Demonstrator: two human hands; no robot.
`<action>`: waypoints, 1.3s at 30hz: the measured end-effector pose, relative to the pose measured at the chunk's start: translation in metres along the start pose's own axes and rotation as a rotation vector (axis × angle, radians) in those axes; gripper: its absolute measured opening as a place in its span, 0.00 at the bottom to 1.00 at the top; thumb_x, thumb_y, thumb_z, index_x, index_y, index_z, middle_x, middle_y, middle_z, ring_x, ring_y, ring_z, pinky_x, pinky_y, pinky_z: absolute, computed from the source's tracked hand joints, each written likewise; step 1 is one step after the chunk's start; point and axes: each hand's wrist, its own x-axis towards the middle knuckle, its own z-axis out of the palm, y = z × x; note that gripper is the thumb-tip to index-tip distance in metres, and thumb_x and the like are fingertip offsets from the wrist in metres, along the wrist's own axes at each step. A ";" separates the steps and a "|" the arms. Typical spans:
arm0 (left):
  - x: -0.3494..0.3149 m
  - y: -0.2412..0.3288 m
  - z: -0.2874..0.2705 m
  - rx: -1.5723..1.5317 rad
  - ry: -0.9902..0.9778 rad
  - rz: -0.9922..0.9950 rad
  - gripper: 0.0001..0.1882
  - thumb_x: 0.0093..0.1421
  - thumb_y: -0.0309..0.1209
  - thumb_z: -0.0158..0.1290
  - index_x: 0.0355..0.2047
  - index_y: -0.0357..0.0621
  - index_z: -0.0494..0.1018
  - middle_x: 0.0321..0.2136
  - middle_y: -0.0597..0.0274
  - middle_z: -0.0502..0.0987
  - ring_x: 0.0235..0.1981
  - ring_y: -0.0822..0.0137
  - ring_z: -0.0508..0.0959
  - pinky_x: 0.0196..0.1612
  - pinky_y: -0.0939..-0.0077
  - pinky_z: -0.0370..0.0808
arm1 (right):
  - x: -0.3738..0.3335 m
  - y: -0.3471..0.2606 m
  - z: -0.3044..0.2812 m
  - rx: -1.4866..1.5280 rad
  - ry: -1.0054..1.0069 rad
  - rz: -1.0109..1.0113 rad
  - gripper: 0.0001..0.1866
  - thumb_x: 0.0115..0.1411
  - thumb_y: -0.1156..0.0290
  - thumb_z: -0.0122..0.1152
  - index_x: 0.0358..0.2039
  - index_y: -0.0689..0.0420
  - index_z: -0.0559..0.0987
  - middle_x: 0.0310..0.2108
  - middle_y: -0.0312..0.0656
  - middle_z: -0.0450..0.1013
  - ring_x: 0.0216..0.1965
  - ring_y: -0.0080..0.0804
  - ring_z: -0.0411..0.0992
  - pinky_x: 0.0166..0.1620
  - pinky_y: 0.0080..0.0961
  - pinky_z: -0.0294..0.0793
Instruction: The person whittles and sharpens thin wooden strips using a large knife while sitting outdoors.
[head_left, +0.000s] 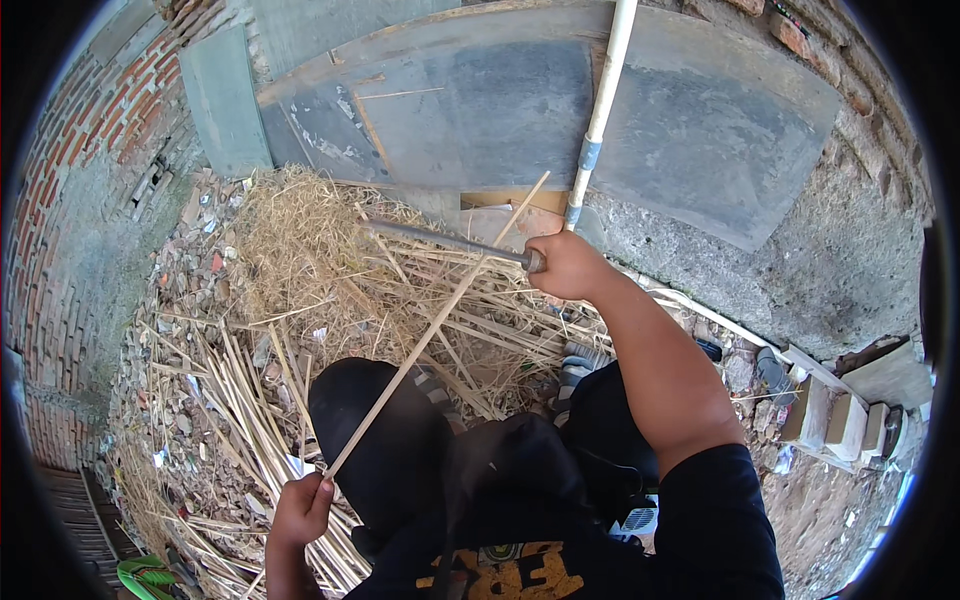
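My left hand (300, 510), low at the left, is closed around the lower end of a long, thin bamboo strip (405, 365). The strip slants up and away to the right, past my dark-clad left knee. In my right hand (570, 265) is the handle of a machete (430, 236), its long, narrow blade pointing left. Blade and strip cross near the strip's far end; whether they touch I cannot tell. Beneath them lie a heap of curly bamboo shavings (290, 240) and several loose strips.
A bundle of cut strips (240, 400) spreads over the rubble at my left. A white pipe (605, 100) stands just beyond my right hand, before grey boards (510, 115) leaning on the wall. Blocks (845, 425) are stacked at the right. A brick wall (75, 230) bounds the left.
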 end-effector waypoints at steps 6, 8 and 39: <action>-0.010 -0.001 0.001 0.044 0.044 -0.004 0.25 0.72 0.43 0.46 0.22 0.36 0.68 0.12 0.49 0.65 0.13 0.56 0.65 0.21 0.61 0.64 | -0.002 -0.016 -0.008 -0.020 -0.065 0.009 0.20 0.49 0.64 0.63 0.45 0.54 0.82 0.40 0.53 0.80 0.45 0.52 0.78 0.49 0.44 0.77; -0.012 -0.005 0.000 0.064 0.042 -0.027 0.24 0.72 0.42 0.45 0.23 0.35 0.67 0.12 0.47 0.66 0.14 0.52 0.67 0.22 0.59 0.64 | -0.002 -0.027 -0.007 -0.052 -0.178 -0.039 0.22 0.49 0.63 0.64 0.44 0.60 0.81 0.41 0.54 0.79 0.45 0.54 0.77 0.50 0.42 0.77; 0.000 -0.006 0.004 0.038 0.019 -0.001 0.24 0.73 0.39 0.42 0.22 0.36 0.67 0.13 0.55 0.66 0.16 0.64 0.64 0.23 0.65 0.63 | 0.002 0.007 -0.004 0.348 -0.001 0.198 0.19 0.48 0.65 0.64 0.41 0.58 0.82 0.37 0.53 0.80 0.42 0.52 0.78 0.48 0.42 0.77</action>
